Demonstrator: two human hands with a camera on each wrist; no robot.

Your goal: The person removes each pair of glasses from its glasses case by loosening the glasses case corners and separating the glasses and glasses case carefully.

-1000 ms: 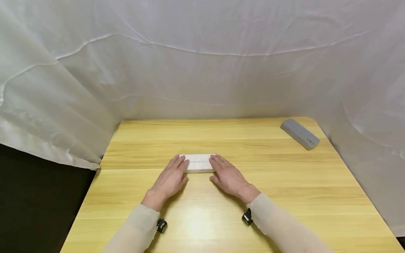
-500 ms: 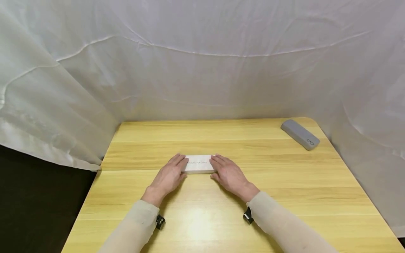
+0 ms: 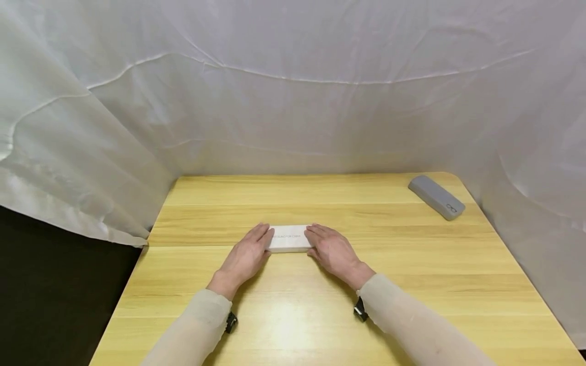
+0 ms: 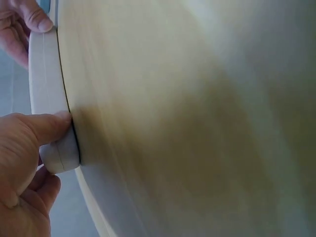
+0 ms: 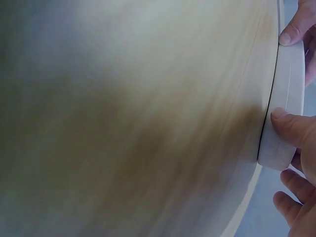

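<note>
White box [image 3: 288, 238] lies between both hands (thumbs touching).

A light wooden table [image 3: 412, 284] with lengthwise grain and rounded far corners fills the lower field. White, creased fabric sheeting [image 3: 293, 101] hangs behind it and wraps both sides, forming an enclosure. A dark gap [image 3: 55, 295] opens beside the left table edge. A grey glasses case [image 3: 436, 197] lies near the far right corner. Soft glare marks the near tabletop.
</note>
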